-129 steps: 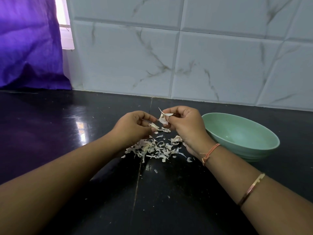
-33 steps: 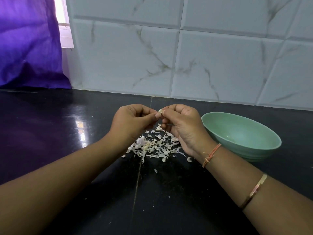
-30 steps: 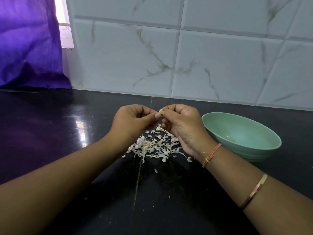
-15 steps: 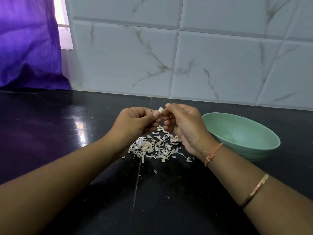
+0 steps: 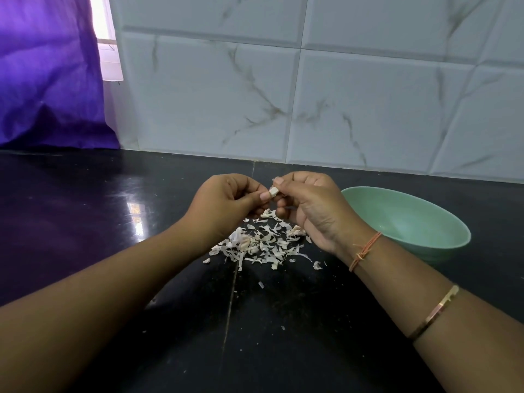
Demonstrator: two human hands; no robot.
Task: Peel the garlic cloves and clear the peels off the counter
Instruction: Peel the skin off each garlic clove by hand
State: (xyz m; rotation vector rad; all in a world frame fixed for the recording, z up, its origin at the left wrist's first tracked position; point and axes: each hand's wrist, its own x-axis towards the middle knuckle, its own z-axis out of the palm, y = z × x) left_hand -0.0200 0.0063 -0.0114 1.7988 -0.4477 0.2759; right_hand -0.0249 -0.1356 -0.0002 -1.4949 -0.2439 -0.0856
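Observation:
A small pale garlic clove (image 5: 274, 191) is pinched between my two hands above the black counter (image 5: 85, 222). My left hand (image 5: 226, 201) has its fingers curled, thumb tip against the clove. My right hand (image 5: 309, 207) grips the clove from the right with thumb and forefinger. Directly below the hands lies a loose pile of whitish garlic peels (image 5: 261, 243), with a few stray flakes nearer to me. A pale green bowl (image 5: 442, 231) stands just right of my right wrist; its inside is partly hidden by my hand.
A white marbled tile wall (image 5: 312, 95) closes off the back of the counter. A purple curtain (image 5: 48, 72) hangs at the far left beside a bright window strip. A seam runs down the counter under the peels.
A large flap of peel held up 4.3 s ago is gone from the clove. Over the last second the hands have stayed together on the clove, with only small finger shifts.

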